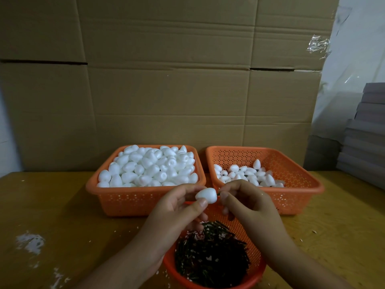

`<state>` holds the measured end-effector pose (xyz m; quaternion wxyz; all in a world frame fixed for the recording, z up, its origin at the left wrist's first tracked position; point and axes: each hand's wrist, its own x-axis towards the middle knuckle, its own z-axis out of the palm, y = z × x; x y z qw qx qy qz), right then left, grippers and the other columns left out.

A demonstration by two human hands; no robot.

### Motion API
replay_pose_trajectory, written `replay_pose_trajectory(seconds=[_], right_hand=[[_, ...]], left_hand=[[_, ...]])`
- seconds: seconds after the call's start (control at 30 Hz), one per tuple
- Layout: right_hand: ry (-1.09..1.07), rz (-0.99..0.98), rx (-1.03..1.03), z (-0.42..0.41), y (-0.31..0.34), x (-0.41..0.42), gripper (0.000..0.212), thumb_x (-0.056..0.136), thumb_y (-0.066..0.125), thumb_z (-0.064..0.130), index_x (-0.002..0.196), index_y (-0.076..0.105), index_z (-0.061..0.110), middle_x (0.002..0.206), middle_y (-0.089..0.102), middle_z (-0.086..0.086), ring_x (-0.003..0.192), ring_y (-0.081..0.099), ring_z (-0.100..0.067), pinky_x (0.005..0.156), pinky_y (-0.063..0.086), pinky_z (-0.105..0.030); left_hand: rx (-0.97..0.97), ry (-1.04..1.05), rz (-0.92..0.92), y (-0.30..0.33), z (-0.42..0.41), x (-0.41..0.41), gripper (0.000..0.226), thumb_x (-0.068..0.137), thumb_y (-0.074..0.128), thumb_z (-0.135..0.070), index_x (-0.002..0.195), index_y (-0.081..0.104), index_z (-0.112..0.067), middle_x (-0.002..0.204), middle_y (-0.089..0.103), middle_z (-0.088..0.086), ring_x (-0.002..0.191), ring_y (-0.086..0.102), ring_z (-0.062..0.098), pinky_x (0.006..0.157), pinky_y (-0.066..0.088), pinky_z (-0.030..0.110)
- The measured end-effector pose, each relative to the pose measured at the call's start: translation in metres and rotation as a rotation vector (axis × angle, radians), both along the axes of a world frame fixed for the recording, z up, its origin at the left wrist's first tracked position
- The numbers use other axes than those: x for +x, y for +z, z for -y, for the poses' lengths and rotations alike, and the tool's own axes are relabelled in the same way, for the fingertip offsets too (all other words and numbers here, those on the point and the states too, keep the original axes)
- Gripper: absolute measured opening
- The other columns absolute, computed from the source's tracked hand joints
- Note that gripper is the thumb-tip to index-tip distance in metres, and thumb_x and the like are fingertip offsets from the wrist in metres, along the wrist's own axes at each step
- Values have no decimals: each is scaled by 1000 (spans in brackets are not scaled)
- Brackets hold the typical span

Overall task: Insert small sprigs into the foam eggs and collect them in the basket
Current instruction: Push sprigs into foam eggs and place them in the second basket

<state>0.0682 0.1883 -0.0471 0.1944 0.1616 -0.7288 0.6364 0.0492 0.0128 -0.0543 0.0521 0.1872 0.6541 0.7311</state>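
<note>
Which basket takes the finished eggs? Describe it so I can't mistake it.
Two square orange baskets stand side by side against the cardboard wall. Take the right-hand basket: it is only partly filled, and its foam eggs show dark sprig ends, unlike the heaped plain eggs beside it.

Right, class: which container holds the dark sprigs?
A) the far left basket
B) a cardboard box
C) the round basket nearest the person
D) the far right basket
C: the dark sprigs lie heaped in the round basket beneath the hands, while both far baskets hold white foam eggs.
</note>
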Motion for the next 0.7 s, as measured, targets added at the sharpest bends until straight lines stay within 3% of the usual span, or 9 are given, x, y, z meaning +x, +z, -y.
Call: replay_pose_trajectory(seconds=[0.23, 0.43, 0.7], right_hand=[[-46, 15, 0, -1, -2, -2, 12, 89, 63, 16, 85, 68, 5, 63, 63, 1, 59, 59, -9, 59, 48, -20], [-59, 20, 0, 0, -2, -2, 35, 77, 61, 42, 78, 67, 7, 60, 62, -5, 58, 57, -11, 59, 47, -21], [-64, -11, 24, 0, -1, -2, 42, 79, 60, 42, 66, 61, 2, 54, 58, -8, 54, 54, -14, 58, 46, -26]], left_hand=[[-41, -1, 1, 3, 1, 3, 34, 85, 70, -13, 117, 65, -25, 106, 72, -7, 81, 69, 10, 70, 55, 23], [-50, -6, -6, 5, 0, 6, 38, 85, 70, -6, 117, 64, -24, 106, 71, -5, 82, 68, 11, 70, 57, 25], [-103, -23, -46, 2, -1, 5, 31, 85, 72, -10, 111, 66, -26, 104, 71, -9, 85, 69, 8, 69, 56, 24]])
